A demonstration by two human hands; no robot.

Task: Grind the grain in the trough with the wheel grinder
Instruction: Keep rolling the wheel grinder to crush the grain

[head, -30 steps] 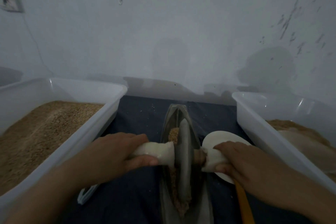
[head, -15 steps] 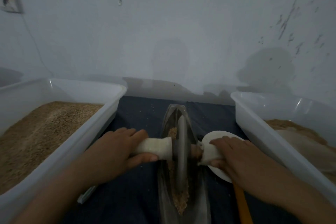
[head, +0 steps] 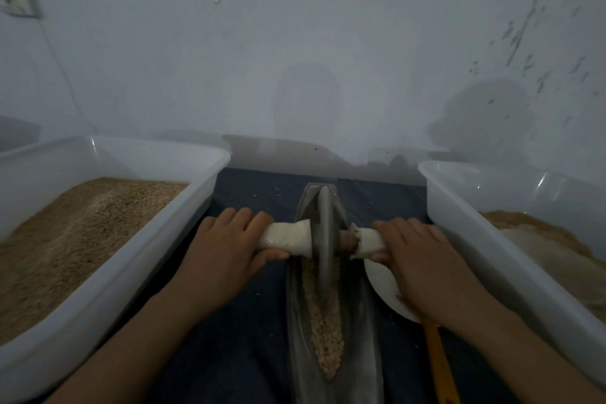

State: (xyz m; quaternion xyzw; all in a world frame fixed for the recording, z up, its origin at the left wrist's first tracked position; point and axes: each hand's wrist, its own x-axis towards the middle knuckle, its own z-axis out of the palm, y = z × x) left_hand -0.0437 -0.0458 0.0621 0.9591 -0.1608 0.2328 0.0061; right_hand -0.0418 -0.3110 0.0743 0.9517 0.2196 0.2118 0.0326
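Nearest us, crushed grain [head: 323, 331] lies along the narrow trough [head: 296, 321] on the dark counter [head: 249, 321]. Further up, one wheel grinder [head: 324, 239] stands upright in the groove; left hand [head: 223, 252] and right hand [head: 418, 262] each wrap a cloth-bound axle end, likely for even downward pressure. Two white tubs [head: 108, 285] flank it, both apparently holding grain, though it's dim.

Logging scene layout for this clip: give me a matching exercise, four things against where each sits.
Things:
1. wheel grinder
2. grain
3. left tub
4. yellow handle

Places:
A. beside the left forearm
B. near part of the trough
C. far part of the trough
D. under the right wrist

Pairs: 1-C, 2-B, 3-A, 4-D
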